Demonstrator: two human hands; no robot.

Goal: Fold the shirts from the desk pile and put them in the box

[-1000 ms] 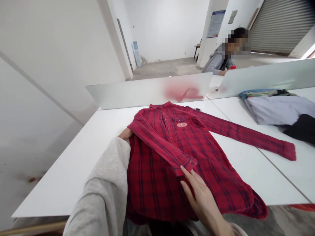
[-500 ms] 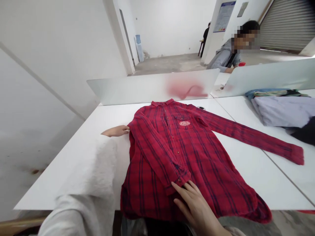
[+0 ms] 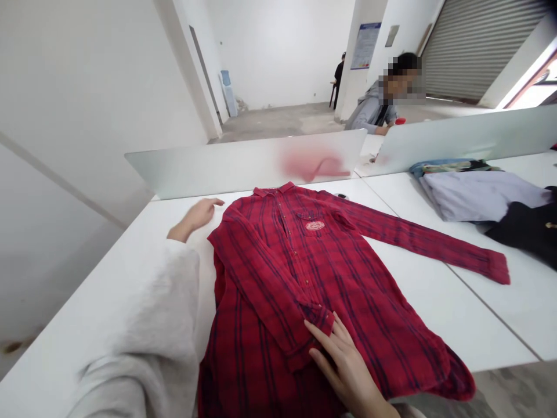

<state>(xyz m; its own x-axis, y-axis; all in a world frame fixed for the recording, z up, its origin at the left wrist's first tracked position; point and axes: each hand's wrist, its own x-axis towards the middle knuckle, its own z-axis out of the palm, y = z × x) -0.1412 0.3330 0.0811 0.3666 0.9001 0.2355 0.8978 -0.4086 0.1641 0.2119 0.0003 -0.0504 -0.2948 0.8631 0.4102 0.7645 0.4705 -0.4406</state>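
Note:
A red and navy plaid shirt [image 3: 357, 278] lies front up on the white table [image 3: 409, 307], collar at the far side. One sleeve is folded across its front; the other stretches out to the right. My right hand [image 3: 343, 360] rests on the cuff of the folded sleeve, fingers spread and flat on the cloth. Beside the shirt's left shoulder is my left hand [image 3: 201, 216], fingers stretched toward the collar and nothing in them. A small gap shows between it and the fabric.
Frosted dividers [image 3: 209, 168] run along the table's back edge, a blurred red shape behind one. Folded clothes [image 3: 470, 191] and a black garment [image 3: 522, 229] lie at the right. A person in a grey hoodie [image 3: 368, 110] sits beyond the dividers.
My left hand has let go of the shirt's shoulder edge and moved up and left, off the cloth. My right hand stays on the cuff. The view has shifted slightly.

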